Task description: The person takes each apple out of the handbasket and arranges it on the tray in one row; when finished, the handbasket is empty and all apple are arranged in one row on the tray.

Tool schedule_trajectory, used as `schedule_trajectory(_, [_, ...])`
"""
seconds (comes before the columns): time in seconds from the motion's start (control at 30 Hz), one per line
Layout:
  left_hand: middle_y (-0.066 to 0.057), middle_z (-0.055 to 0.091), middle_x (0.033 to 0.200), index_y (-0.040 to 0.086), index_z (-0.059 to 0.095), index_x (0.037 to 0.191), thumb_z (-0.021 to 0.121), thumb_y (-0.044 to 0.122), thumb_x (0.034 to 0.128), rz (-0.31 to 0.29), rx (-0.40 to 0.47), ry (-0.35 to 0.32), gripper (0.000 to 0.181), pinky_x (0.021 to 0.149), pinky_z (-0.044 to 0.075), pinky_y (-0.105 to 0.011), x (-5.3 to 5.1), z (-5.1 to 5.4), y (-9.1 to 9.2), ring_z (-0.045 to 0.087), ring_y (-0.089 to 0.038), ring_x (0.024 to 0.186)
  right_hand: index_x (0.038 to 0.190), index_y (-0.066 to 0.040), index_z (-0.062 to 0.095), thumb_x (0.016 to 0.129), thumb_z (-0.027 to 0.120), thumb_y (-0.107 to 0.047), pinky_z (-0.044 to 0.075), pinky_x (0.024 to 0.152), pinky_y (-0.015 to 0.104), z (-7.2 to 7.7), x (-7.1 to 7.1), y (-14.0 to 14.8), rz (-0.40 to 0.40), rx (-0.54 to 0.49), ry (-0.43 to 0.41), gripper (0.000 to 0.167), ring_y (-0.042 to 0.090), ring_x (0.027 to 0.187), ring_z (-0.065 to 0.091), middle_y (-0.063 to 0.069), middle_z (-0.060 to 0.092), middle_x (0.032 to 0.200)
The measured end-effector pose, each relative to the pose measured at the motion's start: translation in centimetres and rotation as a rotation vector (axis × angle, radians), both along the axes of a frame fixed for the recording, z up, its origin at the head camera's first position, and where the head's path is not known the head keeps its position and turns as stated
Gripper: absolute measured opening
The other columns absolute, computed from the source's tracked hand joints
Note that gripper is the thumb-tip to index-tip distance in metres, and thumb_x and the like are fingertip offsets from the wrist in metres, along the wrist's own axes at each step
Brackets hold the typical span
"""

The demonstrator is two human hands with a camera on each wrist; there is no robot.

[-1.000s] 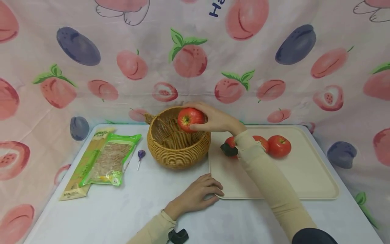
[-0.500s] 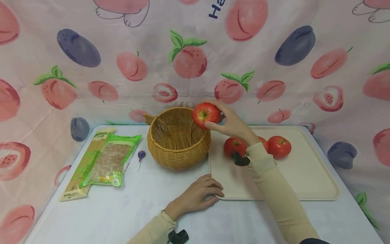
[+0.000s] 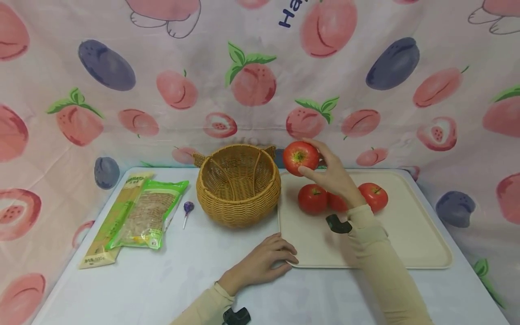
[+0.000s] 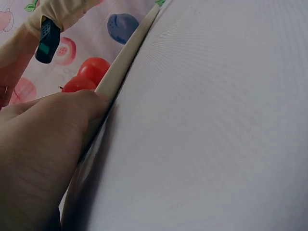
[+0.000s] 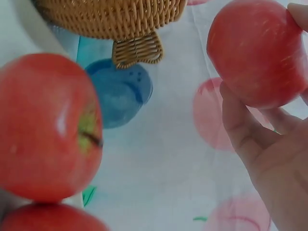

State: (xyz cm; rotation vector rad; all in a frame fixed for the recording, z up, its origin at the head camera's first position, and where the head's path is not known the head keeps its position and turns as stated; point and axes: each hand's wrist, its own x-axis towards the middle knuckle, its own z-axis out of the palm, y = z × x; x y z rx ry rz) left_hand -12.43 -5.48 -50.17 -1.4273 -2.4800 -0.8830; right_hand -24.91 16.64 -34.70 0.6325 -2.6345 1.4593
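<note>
A red apple [image 3: 300, 158] is held in my right hand [image 3: 335, 178], off the tray and just right of the wicker basket [image 3: 239, 210]. The right wrist view shows fingers and thumb around this apple [image 5: 257, 53]. No fruit is visible in the basket from the head view. Below the right hand, more red apples sit on the beige tray [image 3: 414, 234]: one [image 3: 313, 198] at left, one [image 3: 373, 197] at right, and one [image 3: 337, 203] partly hidden by the wrist. My left hand [image 3: 264, 259] rests on the tray's near left corner, its thumb touching the rim [image 4: 120, 72].
Left of the basket lies a purple lollipop [image 3: 188, 207] on the white table [image 3: 195, 266]. Further left, a green-edged clear bag [image 3: 150, 214] overlaps a long yellow-green packet [image 3: 109, 230]. A fruit-printed cloth [image 3: 260, 122] hangs behind the table.
My right hand has carried the apple out of the basket's mouth and to the right, over the tray's far left part. The left hand stays at the tray corner.
</note>
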Motion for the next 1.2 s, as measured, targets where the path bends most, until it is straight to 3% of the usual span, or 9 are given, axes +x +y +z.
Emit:
schedule_trajectory(0.3, [0.007,0.063,0.114,0.024,0.070,0.103,0.064,0.024,0.0895,0.001,0.004,-0.004,0.015,0.114,0.028,-0.041,-0.2,0.0,0.0,0.052,-0.009,0.115,0.144,-0.021,0.036,0.086,0.069,-0.020,0.047,0.085,0.025,0.6,2.4,2.0,-0.081,-0.010,0.068,0.067,0.014,0.102,0.051,0.002,0.047,0.136])
schedule_trajectory(0.53, [0.007,0.064,0.113,0.023,0.071,0.102,0.065,0.023,0.0886,0.003,0.008,-0.020,0.014,0.114,0.028,-0.040,-0.1,0.2,0.0,0.052,-0.009,0.115,0.145,-0.031,0.034,0.087,0.068,-0.024,0.044,0.084,0.022,-0.9,2.3,4.5,-0.177,-0.047,-0.004,0.067,0.013,0.102,0.050,0.001,0.047,0.133])
schedule_trajectory(0.73, [0.009,0.064,0.112,0.024,0.071,0.101,0.065,0.025,0.0880,0.012,0.002,0.001,0.014,0.114,0.029,-0.039,-0.2,0.0,0.1,0.052,-0.008,0.114,0.145,-0.029,0.035,0.086,0.068,-0.019,0.042,0.082,0.012,-2.5,2.2,6.6,-0.231,-0.029,0.051,0.068,0.001,0.099,0.052,0.005,0.049,0.136])
schedule_trajectory(0.97, [0.010,0.063,0.113,0.026,0.071,0.102,0.064,0.026,0.0888,0.014,-0.002,0.021,0.014,0.113,0.029,-0.038,-0.1,-0.2,0.2,0.052,-0.007,0.114,0.145,-0.026,0.034,0.088,0.065,-0.022,0.040,0.067,0.019,-2.1,3.9,7.0,-0.300,0.013,0.035,0.066,-0.004,0.089,0.050,0.009,0.051,0.128])
schedule_trajectory(1.2, [0.009,0.063,0.113,0.025,0.071,0.101,0.065,0.025,0.0886,0.017,0.004,-0.014,0.014,0.114,0.029,-0.038,0.0,0.0,0.2,0.051,-0.007,0.114,0.144,-0.024,0.037,0.086,0.067,-0.019,0.042,0.080,0.012,-4.3,3.0,8.6,-0.339,-0.050,0.039,0.065,-0.003,0.096,0.051,0.005,0.050,0.130])
